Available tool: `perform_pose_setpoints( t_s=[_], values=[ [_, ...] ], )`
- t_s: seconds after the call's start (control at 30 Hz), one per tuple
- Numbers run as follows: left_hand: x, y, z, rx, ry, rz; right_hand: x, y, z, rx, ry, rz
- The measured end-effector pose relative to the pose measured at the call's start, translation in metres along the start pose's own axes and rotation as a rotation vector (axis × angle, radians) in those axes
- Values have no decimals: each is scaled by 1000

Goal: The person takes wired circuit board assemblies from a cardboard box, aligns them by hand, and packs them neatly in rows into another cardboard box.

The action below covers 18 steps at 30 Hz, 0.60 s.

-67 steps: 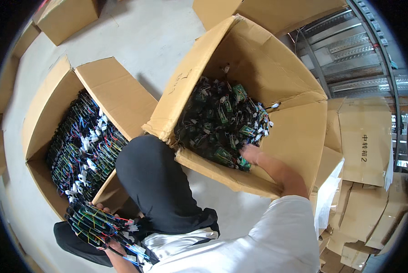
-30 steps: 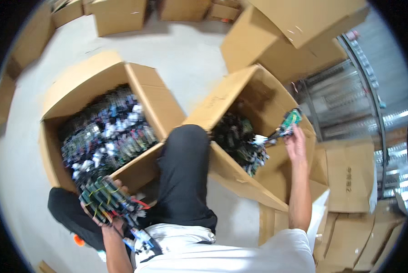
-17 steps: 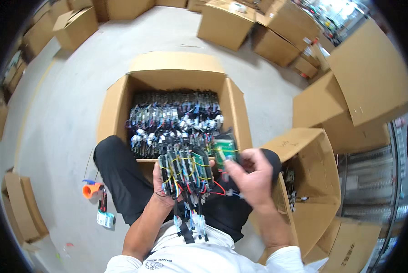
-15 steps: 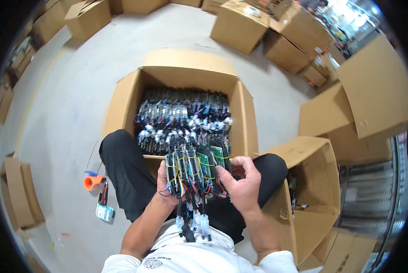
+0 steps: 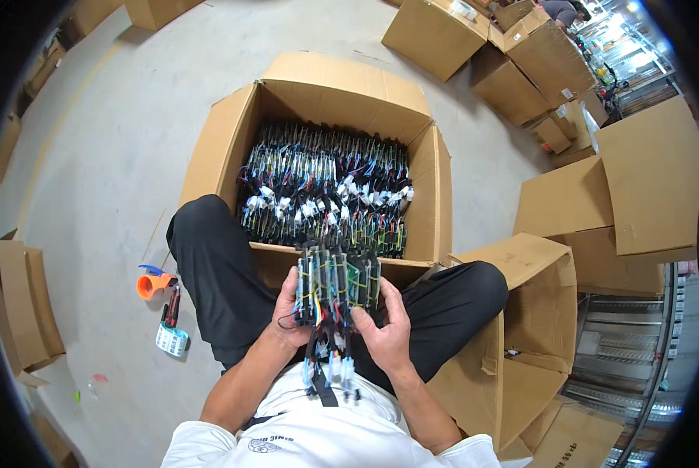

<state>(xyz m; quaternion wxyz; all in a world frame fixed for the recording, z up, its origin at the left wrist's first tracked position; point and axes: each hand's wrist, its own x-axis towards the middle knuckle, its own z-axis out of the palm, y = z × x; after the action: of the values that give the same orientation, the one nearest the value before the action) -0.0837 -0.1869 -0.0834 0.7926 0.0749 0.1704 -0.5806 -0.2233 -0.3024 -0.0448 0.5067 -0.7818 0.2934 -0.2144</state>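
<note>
Between my two hands I hold a stack of circuit boards [image 5: 337, 282] upright over my lap. Yellow bands show around the boards, and their cables with white and black plugs hang toward my shirt. My left hand [image 5: 289, 312] grips the left end of the stack. At the other end, my right hand [image 5: 384, 331] is closed, its thumb on the near face and its fingers along the side. Just beyond stands an open cardboard box [image 5: 345, 78], holding dense rows of similar wired boards [image 5: 326, 179].
On the floor to my left lie an orange tape dispenser [image 5: 148, 287] and a red-and-black hand tool [image 5: 173, 307] beside a labelled roll [image 5: 171, 341]. An open carton [image 5: 536, 382] tilts at my right knee. More cartons [image 5: 435, 35] stand behind, and a person [image 5: 564, 11] is far right.
My right hand has moved inward, and the boards that fanned out at the right now stand closer together. The view has shifted, showing the box a little further right.
</note>
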Motion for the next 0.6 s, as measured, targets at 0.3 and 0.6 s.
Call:
perform_pose_setpoints(
  t_s=[0.3, 0.6],
  values=[
    [22, 4, -20, 22, -3, -84, 10, 3, 29, 376, 184, 227],
    [41, 13, -40, 86, 51, -188, 28, 24, 27, 182, 108, 298]
  ],
)
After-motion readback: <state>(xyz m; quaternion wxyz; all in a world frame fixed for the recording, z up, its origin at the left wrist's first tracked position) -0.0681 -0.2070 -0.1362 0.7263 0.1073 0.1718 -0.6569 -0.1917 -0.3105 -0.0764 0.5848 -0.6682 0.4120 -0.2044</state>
